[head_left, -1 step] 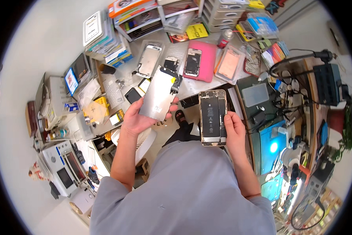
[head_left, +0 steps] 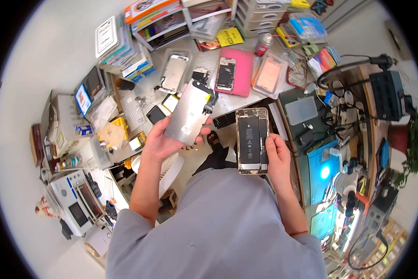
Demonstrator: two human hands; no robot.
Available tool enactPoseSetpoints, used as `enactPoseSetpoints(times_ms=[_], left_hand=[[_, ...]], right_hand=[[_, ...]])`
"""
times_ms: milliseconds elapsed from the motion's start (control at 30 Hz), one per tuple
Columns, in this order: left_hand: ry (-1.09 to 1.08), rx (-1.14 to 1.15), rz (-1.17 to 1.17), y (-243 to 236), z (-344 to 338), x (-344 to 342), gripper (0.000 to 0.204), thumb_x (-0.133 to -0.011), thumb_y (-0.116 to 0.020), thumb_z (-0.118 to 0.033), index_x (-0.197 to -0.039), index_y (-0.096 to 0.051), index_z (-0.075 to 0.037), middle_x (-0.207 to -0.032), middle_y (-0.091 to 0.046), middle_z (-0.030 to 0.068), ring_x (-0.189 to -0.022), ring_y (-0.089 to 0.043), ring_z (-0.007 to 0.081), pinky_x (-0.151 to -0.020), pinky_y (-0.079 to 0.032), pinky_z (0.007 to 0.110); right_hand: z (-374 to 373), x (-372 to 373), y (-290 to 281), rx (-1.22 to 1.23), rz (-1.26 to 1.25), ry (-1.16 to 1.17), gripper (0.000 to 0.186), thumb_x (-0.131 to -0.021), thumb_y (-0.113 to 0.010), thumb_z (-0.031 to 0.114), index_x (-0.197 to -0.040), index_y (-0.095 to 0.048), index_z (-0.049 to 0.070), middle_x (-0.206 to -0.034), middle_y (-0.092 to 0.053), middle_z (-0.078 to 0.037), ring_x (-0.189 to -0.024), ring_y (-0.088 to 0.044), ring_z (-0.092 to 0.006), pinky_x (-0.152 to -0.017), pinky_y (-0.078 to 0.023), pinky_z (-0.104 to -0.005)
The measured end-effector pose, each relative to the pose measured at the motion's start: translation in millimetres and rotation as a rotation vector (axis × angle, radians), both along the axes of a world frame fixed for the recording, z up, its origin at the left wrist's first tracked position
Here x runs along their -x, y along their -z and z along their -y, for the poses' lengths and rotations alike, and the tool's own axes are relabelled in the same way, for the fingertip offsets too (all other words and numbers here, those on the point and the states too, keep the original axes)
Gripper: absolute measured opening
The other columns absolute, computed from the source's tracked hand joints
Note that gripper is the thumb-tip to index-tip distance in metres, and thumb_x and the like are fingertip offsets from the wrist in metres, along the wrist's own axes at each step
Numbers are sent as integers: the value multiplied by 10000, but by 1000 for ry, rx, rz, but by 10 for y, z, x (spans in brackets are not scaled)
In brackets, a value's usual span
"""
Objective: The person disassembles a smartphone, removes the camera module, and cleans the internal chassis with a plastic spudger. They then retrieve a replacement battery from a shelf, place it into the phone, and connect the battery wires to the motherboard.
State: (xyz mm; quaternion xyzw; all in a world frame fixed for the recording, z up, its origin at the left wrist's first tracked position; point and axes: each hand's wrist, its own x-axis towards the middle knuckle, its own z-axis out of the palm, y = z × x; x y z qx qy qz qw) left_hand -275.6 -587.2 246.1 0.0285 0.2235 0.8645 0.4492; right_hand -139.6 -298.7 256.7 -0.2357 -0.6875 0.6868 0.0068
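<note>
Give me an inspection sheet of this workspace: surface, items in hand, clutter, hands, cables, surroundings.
Surface: pale worktop ahead, crowded; blue mat at right.
Items in hand: silver-backed phone screen assembly with black flex parts at its top; opened phone body, black battery exposed.
Clutter: opened phone on a pink case; spray can near it.
Hands: left hand holds the screen assembly; right hand grips the phone body's right edge.
Cables: thick black cable curving at right; others tangled below.
Surroundings: drawer unit beyond the worktop; lit screen at left.
</note>
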Motion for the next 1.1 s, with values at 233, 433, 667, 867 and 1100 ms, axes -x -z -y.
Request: enactPoseSetpoints(times_ms=[233,433,667,867,1100], left_hand=[[294,111,-90,-182,-369,-27,833,-943,-527,-559,-1556,-278,-52,-1453,-416,370,-1206,-579,449,-932,-497,478],[561,-10,-47,-77,-887,-411,773,-963,-493,-568,-1540,-318,-84,-1444,-422,374,-1154,-605,406,-894,-501,459],[775,76,-69,-54,-1789,-1305,777,-966,-494,-567,-1513,-352,-34,-1425,-438,373,-1133,-620,417,-871,-546,444],[962,186,-253,-44,-2385,-2264,822,-936,-598,-500,-1529,-314,-5,-1433,-465,317,-1181,-609,381,-913,-537,441],[1214,436,-988,57,-3063,-3062,917,-825,-800,-257,-1561,-282,-81,-1540,-382,164,-1374,-459,277,-1139,-363,421]], right_hand=[[-81,-595,18,-18,-17,197,236,-1057,-518,212,-1099,-630,8,-905,-637,18,-824,-550,-48,-744,-470,-226],[-289,-1330,109,-92,-40,351,244,-1043,-540,227,-1089,-635,7,-876,-634,-17,-820,-554,-88,-757,-474,-260],[-647,-2745,357,-134,4,592,272,-1040,-541,243,-1123,-635,2,-883,-650,-44,-828,-572,-105,-762,-482,-277],[-753,-3951,845,-156,125,809,303,-1044,-513,286,-1156,-637,33,-957,-703,-148,-884,-668,-250,-816,-506,-353],[-973,-5303,1211,-205,262,1234,315,-1037,-522,279,-1144,-669,22,-931,-719,-131,-872,-682,-218,-801,-510,-341]])
